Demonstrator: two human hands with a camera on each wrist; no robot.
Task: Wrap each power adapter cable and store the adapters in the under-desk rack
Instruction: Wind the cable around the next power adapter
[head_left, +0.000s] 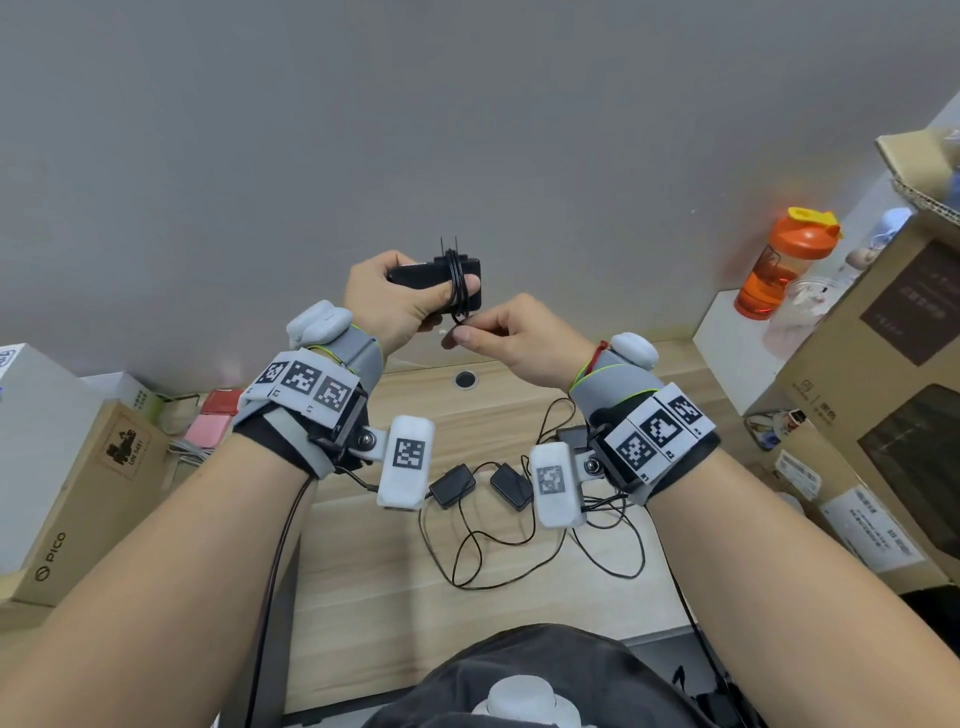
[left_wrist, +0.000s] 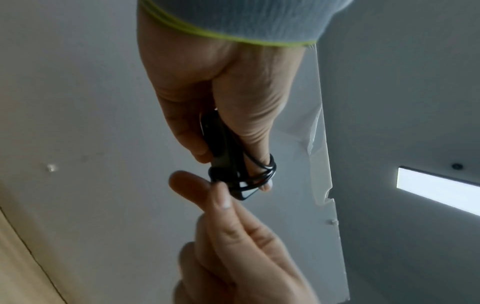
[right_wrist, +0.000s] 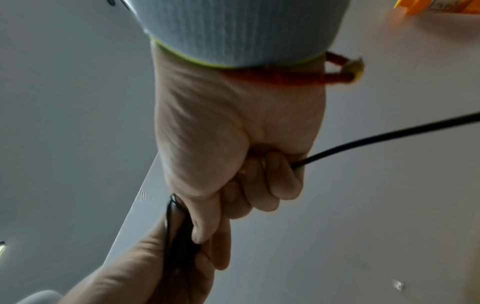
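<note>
My left hand (head_left: 395, 301) grips a black power adapter (head_left: 415, 274) raised in front of the grey wall, prongs pointing up. Its thin black cable (head_left: 457, 283) is looped several times round the adapter body and over my left thumb (left_wrist: 259, 144). My right hand (head_left: 498, 338) pinches the cable end just below the adapter, thumb against forefinger, the other fingers curled. In the right wrist view a stretch of cable (right_wrist: 384, 135) runs out of the right hand (right_wrist: 233, 185) to the right. Two more black adapters (head_left: 453, 486) (head_left: 511, 488) lie on the wooden desk (head_left: 363, 571) with loose tangled cables (head_left: 493, 561).
Cardboard boxes (head_left: 78, 493) stand at the left, a large box (head_left: 893, 405) at the right. An orange bottle (head_left: 779, 265) sits on a white shelf at the right. A round cable grommet (head_left: 466, 379) is set in the desk near the wall.
</note>
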